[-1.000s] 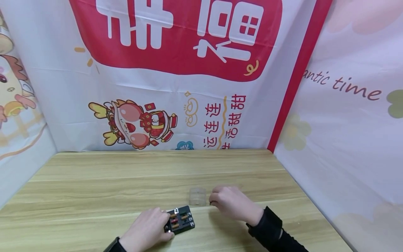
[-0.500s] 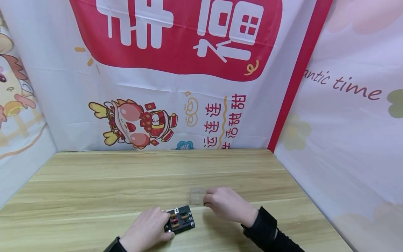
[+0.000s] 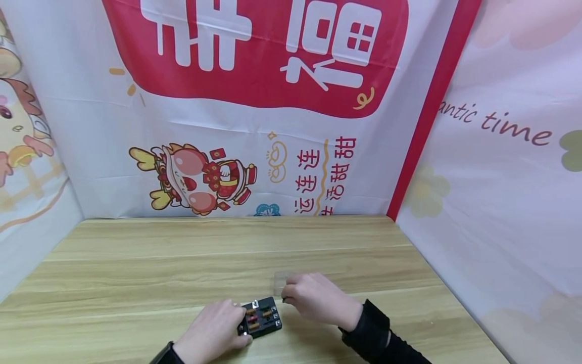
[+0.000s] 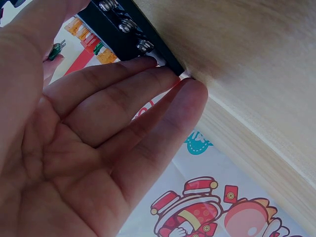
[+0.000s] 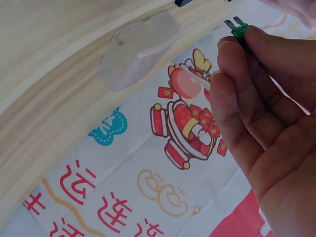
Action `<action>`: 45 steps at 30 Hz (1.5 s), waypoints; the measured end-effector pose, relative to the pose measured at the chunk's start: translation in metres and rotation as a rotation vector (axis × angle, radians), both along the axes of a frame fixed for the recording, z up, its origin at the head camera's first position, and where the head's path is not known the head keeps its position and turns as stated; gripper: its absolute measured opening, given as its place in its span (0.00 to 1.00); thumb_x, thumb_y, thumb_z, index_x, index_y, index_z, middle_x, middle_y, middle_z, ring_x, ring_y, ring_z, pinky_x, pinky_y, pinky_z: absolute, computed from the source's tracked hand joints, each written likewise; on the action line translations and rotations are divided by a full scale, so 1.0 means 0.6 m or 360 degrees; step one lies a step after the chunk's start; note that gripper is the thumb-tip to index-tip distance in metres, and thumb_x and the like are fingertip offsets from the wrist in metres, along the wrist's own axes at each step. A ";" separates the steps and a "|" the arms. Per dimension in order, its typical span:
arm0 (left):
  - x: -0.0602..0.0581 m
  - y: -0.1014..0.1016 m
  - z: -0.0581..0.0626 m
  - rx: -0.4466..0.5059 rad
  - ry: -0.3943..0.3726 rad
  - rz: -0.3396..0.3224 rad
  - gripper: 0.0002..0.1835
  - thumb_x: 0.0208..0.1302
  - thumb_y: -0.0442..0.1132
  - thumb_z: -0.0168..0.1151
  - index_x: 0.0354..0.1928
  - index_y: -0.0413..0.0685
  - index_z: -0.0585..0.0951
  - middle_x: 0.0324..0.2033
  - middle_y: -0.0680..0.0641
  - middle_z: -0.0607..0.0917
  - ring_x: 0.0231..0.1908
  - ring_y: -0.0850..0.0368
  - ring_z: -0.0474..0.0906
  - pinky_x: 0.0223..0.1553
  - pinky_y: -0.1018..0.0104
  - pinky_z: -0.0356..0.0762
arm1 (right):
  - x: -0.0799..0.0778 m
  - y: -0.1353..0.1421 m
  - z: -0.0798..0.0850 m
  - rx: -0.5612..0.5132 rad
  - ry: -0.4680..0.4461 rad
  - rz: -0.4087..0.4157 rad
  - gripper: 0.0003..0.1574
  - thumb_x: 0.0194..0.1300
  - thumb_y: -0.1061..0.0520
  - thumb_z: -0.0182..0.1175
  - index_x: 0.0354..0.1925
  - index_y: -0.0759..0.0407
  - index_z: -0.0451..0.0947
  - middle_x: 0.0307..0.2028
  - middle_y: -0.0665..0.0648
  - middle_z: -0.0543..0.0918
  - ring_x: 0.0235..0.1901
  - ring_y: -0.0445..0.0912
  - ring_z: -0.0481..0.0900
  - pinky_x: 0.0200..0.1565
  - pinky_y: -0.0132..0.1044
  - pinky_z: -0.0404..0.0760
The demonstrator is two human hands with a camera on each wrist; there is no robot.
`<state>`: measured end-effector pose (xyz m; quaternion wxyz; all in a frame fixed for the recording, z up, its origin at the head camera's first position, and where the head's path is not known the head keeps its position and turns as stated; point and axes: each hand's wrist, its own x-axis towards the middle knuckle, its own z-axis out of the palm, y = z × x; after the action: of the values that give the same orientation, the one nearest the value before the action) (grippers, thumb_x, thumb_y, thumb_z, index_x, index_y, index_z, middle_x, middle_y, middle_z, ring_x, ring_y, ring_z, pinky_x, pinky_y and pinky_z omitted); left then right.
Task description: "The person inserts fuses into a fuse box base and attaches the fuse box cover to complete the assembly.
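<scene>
A black fuse block lies on the wooden table, slightly turned. Several coloured blade fuses stand in it; orange, red and green ones show in the left wrist view. My left hand holds the block at its left end, thumb at the near side. Between thumb and index finger my right hand pinches a green blade fuse, its two metal prongs exposed and pointing away from the fingertips. That hand is just right of the block, apart from it. In the head view the fingers hide most of this fuse.
A clear plastic cover sits on the table behind the block, partly hidden by the right hand in the head view. Printed cloth hangs along the table's back and sides.
My right hand has moved left with the green blade fuse, towards the fuse block, and now covers part of the clear cover. The left hand and the block have stayed put.
</scene>
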<state>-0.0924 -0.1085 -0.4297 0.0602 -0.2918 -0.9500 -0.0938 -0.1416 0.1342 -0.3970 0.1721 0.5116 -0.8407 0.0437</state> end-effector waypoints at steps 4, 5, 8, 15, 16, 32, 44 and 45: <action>0.001 0.001 0.001 0.0011 0.0024 0.0004 0.18 0.45 0.53 0.69 0.23 0.47 0.76 0.18 0.56 0.67 0.18 0.62 0.61 0.18 0.67 0.60 | 0.001 -0.006 0.000 0.0007 -0.0013 0.0013 0.04 0.60 0.58 0.64 0.28 0.51 0.80 0.25 0.40 0.69 0.22 0.30 0.63 0.25 0.20 0.62; 0.001 0.001 0.001 0.0012 0.0028 0.0004 0.18 0.45 0.53 0.69 0.23 0.47 0.76 0.18 0.56 0.67 0.18 0.62 0.61 0.18 0.67 0.60 | 0.001 -0.008 0.001 0.0009 -0.0022 0.0015 0.04 0.59 0.58 0.64 0.28 0.51 0.79 0.25 0.40 0.69 0.22 0.30 0.63 0.25 0.20 0.62; 0.001 0.001 0.001 0.0013 0.0036 0.0002 0.18 0.45 0.53 0.69 0.23 0.47 0.76 0.18 0.56 0.67 0.18 0.62 0.61 0.18 0.67 0.60 | 0.002 -0.013 0.002 0.0027 -0.0044 0.0012 0.05 0.60 0.58 0.63 0.28 0.50 0.79 0.24 0.40 0.67 0.20 0.30 0.62 0.23 0.19 0.60; -0.001 0.001 0.002 0.0010 0.0031 0.0000 0.18 0.45 0.53 0.69 0.24 0.46 0.77 0.18 0.56 0.68 0.19 0.62 0.61 0.18 0.67 0.60 | 0.006 -0.026 0.005 0.0089 -0.0047 0.0007 0.03 0.61 0.57 0.63 0.29 0.50 0.80 0.25 0.40 0.69 0.22 0.29 0.63 0.26 0.17 0.62; -0.001 0.001 0.001 0.0010 0.0033 -0.0001 0.18 0.45 0.53 0.69 0.24 0.46 0.77 0.18 0.56 0.68 0.19 0.62 0.61 0.18 0.67 0.60 | 0.006 -0.027 0.004 0.0087 -0.0053 0.0015 0.02 0.60 0.58 0.64 0.30 0.50 0.81 0.26 0.41 0.70 0.23 0.29 0.64 0.27 0.17 0.63; -0.003 -0.001 0.000 0.0013 0.0113 -0.0004 0.17 0.42 0.52 0.69 0.21 0.50 0.73 0.17 0.56 0.67 0.18 0.62 0.61 0.17 0.65 0.59 | 0.013 -0.043 0.004 0.0110 -0.0138 0.0087 0.07 0.57 0.59 0.65 0.36 0.49 0.84 0.29 0.40 0.72 0.27 0.29 0.65 0.29 0.17 0.62; -0.005 0.000 -0.001 0.0020 0.0091 -0.0007 0.17 0.43 0.52 0.69 0.22 0.49 0.74 0.18 0.56 0.67 0.19 0.62 0.61 0.17 0.66 0.59 | 0.013 -0.045 -0.001 0.0162 -0.0189 0.0150 0.06 0.56 0.58 0.67 0.33 0.47 0.83 0.29 0.39 0.75 0.28 0.26 0.67 0.32 0.17 0.64; -0.005 0.001 -0.001 0.0020 0.0083 -0.0006 0.17 0.43 0.51 0.69 0.22 0.49 0.74 0.18 0.56 0.67 0.19 0.62 0.61 0.17 0.66 0.59 | 0.013 -0.045 -0.001 0.0170 -0.0196 0.0147 0.06 0.56 0.58 0.67 0.33 0.47 0.83 0.29 0.39 0.75 0.28 0.26 0.67 0.32 0.17 0.65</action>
<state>-0.0955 -0.1082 -0.4301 0.0866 -0.2954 -0.9469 -0.0923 -0.1338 0.1070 -0.3976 0.0904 0.5545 -0.8264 0.0379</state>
